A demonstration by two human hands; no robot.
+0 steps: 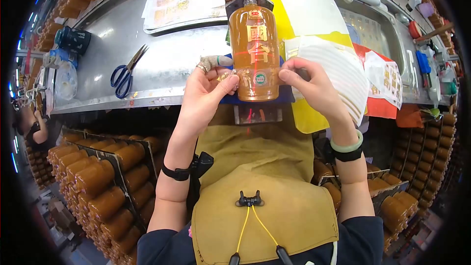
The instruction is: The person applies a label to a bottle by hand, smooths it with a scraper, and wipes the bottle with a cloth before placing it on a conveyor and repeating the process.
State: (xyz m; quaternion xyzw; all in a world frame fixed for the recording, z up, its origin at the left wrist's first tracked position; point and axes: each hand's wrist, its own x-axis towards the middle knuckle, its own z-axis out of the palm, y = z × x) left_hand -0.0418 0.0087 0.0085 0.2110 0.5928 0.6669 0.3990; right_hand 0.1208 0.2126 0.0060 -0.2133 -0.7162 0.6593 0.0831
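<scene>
An amber-brown bottle with gold characters lies in a dark holder, its neck pointing away from me. Across its lower part runs a clear decal strip with gold marks and a round green emblem. My left hand, with a fabric cot on one finger, pinches the strip's left end between thumb and fingers beside the bottle. On the opposite side my right hand is closed at the strip's right end, thumb tip against the bottle's edge. Exactly how much film lies between those fingertips is hidden.
Blue-handled scissors lie on the metal bench at left. A tray with decal sheets stands behind. White curved sheets and a red sheet are at right. Racks of brown bottles flank me below. Another person is far left.
</scene>
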